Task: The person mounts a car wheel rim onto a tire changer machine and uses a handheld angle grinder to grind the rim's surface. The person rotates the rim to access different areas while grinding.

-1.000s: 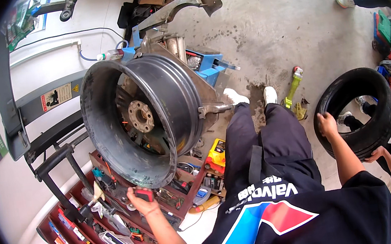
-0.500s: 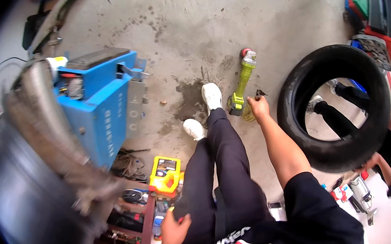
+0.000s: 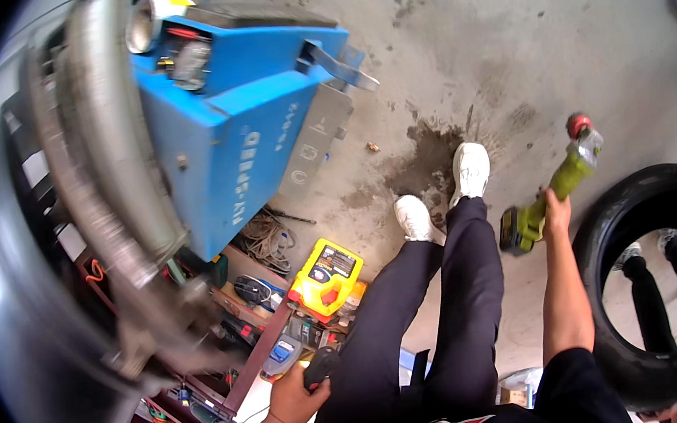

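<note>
My right hand (image 3: pixel 557 212) is closed around the handle of a lime-green cordless grinder (image 3: pixel 572 174). The grinder has a red round head at its far end and a dark battery at its near end. Low on the left, my left hand (image 3: pixel 298 396) grips a small black rounded object (image 3: pixel 321 367) whose kind I cannot make out. That hand is beside my left thigh, next to a red-brown tool shelf (image 3: pixel 237 384). A yellow case (image 3: pixel 328 276) with a handle opening lies just beyond it.
A blue machine (image 3: pixel 261 128) stands at the left, behind a blurred metal arm and a large dark rounded body (image 3: pixel 24 335). To the right, another person holds up a black tyre (image 3: pixel 603 263). A coiled cable (image 3: pixel 266 241) and a wet patch (image 3: pixel 428 150) are on the concrete floor.
The view has shifted left, so the floor things appear farther right. My right hand, earlier beside the grinder, now has hold of its handle. The black object now shows in my left hand.
</note>
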Demonstrator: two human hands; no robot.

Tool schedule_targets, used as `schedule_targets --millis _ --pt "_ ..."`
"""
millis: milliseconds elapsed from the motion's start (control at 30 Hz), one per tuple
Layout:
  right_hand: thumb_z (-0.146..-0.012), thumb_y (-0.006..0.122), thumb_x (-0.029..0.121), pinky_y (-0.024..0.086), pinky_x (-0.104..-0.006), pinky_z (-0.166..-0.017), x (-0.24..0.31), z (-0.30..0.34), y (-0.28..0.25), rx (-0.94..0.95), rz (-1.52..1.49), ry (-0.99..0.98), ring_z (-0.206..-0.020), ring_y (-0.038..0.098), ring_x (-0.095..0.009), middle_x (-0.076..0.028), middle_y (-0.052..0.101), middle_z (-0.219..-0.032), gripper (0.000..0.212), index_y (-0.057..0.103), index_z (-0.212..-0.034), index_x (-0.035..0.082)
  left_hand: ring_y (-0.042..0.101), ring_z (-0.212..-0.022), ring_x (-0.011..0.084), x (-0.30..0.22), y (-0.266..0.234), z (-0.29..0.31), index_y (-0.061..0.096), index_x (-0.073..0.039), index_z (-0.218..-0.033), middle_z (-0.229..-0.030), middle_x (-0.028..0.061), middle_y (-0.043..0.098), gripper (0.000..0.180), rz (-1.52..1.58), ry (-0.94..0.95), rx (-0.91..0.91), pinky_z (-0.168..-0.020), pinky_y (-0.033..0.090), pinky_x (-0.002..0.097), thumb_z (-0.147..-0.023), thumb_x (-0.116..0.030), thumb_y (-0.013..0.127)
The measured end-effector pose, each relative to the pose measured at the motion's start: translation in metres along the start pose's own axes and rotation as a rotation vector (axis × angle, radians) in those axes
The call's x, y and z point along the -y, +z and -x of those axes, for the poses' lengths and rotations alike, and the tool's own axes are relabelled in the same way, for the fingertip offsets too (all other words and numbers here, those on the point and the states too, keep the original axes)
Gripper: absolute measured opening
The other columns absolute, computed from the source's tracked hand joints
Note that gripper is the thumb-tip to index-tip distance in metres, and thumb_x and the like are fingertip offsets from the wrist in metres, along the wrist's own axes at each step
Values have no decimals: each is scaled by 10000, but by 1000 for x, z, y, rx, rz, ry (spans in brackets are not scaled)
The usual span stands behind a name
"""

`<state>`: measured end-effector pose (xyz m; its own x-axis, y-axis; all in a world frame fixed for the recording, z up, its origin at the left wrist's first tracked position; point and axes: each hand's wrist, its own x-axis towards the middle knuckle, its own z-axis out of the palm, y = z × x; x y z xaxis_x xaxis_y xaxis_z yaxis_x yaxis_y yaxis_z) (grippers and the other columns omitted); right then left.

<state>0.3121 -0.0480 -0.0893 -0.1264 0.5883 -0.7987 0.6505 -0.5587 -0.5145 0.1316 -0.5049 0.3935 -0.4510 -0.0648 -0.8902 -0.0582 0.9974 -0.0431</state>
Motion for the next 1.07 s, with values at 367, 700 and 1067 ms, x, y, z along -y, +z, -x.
schedule_targets --millis 367,700,1067 --pt "-834 777 166 531 -316 -681 280 342 -102 386 75 -176 -729 621 -158 -48 626 -885 398 565 -1140 24 677 -674 257 -93 -230 211 617 -58 -1149 -865 94 676 433 204 587 -405 -628 547 375 -829 -237 847" --pt "-813 758 129 537 -336 -819 400 460 -10 513 575 -213 -860 669 -175 -92 713 -950 416 640 -1179 -27 676 -985 143 -94 -355 224 475 65 -1399 -1157 139 693 682 668 636 -208 -879 528 282 -851 -126 833" --pt "-795 757 92 557 -339 -864 463 516 59 692 609 -240 -909 700 -172 -105 742 -990 436 644 -1201 -22 588 -396 159 -169 -549 145 593 58 -1358 -600 98 619 662 376 585 -399 -353 467 260 -1029 -516 565"
